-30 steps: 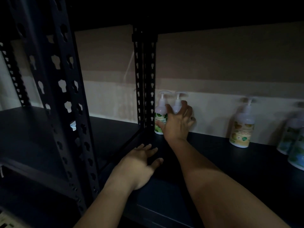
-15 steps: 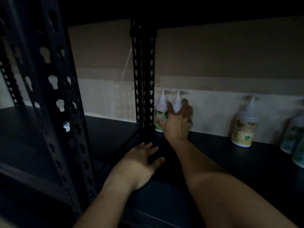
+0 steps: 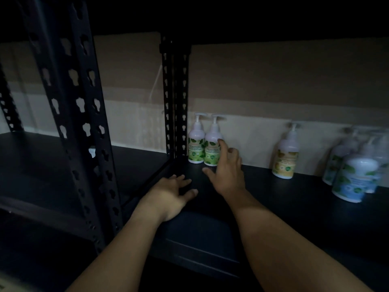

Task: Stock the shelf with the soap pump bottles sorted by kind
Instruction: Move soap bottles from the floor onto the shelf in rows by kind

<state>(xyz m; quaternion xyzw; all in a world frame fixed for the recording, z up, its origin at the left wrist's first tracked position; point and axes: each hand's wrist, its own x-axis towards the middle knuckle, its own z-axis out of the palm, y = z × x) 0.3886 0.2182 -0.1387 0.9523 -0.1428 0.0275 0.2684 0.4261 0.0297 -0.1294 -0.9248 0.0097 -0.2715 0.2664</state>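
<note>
Shelf [image 3: 294, 199]: a dark board was seen, dimly lit, with a pale cardboard backing [image 3: 273, 81] behind it.
Green-label bottles: two pump bottles were stood upright at the back left corner, touching each other, the left one [image 3: 196, 144] just beside the slotted upright [image 3: 175, 98], the right one [image 3: 212, 147] next to it.
Right hand [image 3: 226, 169]: it was held open with fingers spread, nothing gripped; one fingertip [image 3: 220, 141] was at the shoulder of the right green-label bottle, and whether it touched could not be told.
Left hand [image 3: 170, 194]: it was laid flat and open on the shelf near the front, fingers relaxed.
Yellow-label bottle [image 3: 286, 153]: it was stood upright against the backing, well apart from the green pair.
Blue-label bottles [image 3: 355, 175]: a cluster was grouped at the far right; the rear ones were blurred, overlapped and partly cut off, so their number could not be made out.
Front upright [image 3: 77, 114]: a slotted post was found standing across the left of the view, before a neighbouring shelf bay [image 3: 31, 165].
Label print: it was too dark and small to be read.
</note>
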